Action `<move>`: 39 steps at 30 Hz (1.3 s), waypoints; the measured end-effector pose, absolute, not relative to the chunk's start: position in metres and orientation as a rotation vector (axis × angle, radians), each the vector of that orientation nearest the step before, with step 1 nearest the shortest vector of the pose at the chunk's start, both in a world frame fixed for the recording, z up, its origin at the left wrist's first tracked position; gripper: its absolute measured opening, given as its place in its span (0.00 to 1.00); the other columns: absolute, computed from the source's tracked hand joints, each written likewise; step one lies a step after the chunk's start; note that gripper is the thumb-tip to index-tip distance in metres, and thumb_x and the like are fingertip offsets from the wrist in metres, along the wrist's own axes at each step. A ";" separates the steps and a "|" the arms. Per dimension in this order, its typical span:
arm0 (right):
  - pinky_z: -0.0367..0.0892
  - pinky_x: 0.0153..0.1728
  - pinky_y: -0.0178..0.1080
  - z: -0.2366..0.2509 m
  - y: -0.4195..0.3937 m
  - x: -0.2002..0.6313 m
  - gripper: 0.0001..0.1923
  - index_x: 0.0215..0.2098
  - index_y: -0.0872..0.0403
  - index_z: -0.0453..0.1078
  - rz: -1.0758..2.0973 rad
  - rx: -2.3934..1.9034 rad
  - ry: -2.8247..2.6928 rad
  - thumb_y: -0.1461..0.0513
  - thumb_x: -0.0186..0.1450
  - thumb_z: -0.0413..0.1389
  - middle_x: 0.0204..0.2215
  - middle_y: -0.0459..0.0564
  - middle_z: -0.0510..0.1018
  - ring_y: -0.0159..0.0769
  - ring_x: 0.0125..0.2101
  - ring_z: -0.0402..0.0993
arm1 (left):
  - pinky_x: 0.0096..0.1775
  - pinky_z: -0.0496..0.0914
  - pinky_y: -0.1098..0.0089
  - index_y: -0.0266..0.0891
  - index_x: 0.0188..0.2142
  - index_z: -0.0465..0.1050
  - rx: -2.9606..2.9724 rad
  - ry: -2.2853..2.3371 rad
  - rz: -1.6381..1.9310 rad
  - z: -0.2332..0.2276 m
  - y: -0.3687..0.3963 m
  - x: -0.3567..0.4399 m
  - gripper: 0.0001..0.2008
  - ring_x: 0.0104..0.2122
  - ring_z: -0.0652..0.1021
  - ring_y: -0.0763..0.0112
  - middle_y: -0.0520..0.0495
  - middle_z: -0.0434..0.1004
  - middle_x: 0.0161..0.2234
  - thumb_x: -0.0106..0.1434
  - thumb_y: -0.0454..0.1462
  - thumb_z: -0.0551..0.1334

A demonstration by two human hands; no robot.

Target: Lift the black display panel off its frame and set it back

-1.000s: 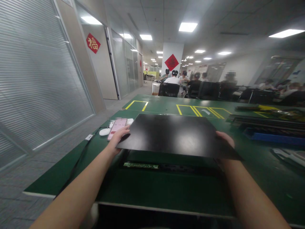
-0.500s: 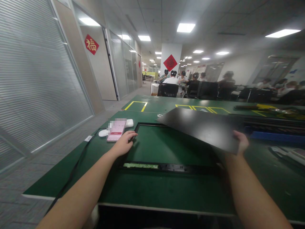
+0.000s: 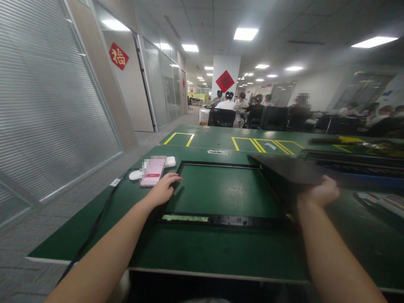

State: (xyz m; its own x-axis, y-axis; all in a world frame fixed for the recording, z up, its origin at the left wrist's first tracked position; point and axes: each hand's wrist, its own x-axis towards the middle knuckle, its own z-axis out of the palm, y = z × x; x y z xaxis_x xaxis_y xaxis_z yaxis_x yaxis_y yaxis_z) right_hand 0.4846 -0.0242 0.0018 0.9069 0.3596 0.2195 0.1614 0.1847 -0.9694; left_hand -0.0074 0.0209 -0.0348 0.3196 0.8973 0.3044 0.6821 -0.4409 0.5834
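On the green table lies a black rectangular frame (image 3: 221, 163), a thin bezel with an open middle. A narrow green circuit strip (image 3: 185, 218) sits along its near bar. My left hand (image 3: 164, 187) holds the frame's left side, fingers over the bar. My right hand (image 3: 320, 191) is closed on a dark flat panel (image 3: 284, 168), blurred by motion. The panel is tilted over the frame's right side and hides part of it. My right fingertips are partly hidden.
A phone (image 3: 153, 172) with a lit screen and a white mouse-like object (image 3: 135, 175) lie left of the frame. A black strap (image 3: 97, 223) crosses the table's left edge. Dark bars (image 3: 331, 158) and a white device (image 3: 383, 204) lie at right. Several people sit beyond.
My right hand has swung the panel rightward, turning its face down from the light and uncovering the frame's far right corner. The left hand has stayed on the frame.
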 end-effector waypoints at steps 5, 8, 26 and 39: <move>0.73 0.41 0.36 0.015 -0.031 0.470 0.16 0.44 0.53 0.59 0.195 -1.127 -0.070 0.63 0.57 0.48 0.52 0.57 0.71 0.40 0.49 0.73 | 0.62 0.59 0.53 0.40 0.46 0.78 2.239 1.414 0.855 -0.035 0.020 -0.007 0.26 0.57 0.70 0.52 0.42 0.72 0.54 0.48 0.30 0.54; 0.73 0.37 0.35 0.014 -0.030 0.470 0.16 0.44 0.53 0.60 0.205 -1.110 -0.039 0.63 0.56 0.50 0.49 0.56 0.72 0.40 0.47 0.74 | 0.62 0.59 0.54 0.40 0.46 0.78 2.247 1.423 0.841 -0.034 0.020 -0.007 0.26 0.57 0.70 0.52 0.42 0.72 0.55 0.48 0.30 0.54; 0.74 0.34 0.34 -0.008 -0.018 0.487 0.17 0.43 0.53 0.61 0.236 -1.150 0.065 0.68 0.55 0.49 0.45 0.53 0.72 0.36 0.42 0.74 | 0.62 0.59 0.54 0.36 0.48 0.76 2.319 1.445 0.774 -0.035 0.021 -0.007 0.26 0.57 0.70 0.54 0.39 0.70 0.55 0.50 0.28 0.52; 0.71 0.22 0.30 -0.031 -0.011 0.507 0.10 0.32 0.53 0.63 0.271 -1.104 0.187 0.71 0.53 0.53 0.34 0.46 0.73 0.32 0.32 0.73 | 0.62 0.59 0.53 0.34 0.50 0.75 2.326 1.467 0.707 -0.034 0.021 -0.006 0.27 0.59 0.69 0.53 0.36 0.68 0.57 0.52 0.28 0.51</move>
State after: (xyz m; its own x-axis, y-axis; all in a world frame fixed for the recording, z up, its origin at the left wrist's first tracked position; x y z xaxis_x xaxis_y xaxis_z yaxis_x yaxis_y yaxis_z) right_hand 0.5073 -0.0107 -0.0306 0.9516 0.1221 -0.2822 -0.3071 0.4221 -0.8530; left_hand -0.0063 0.0206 -0.0338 0.3569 0.9013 0.2454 0.7533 -0.4330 0.4950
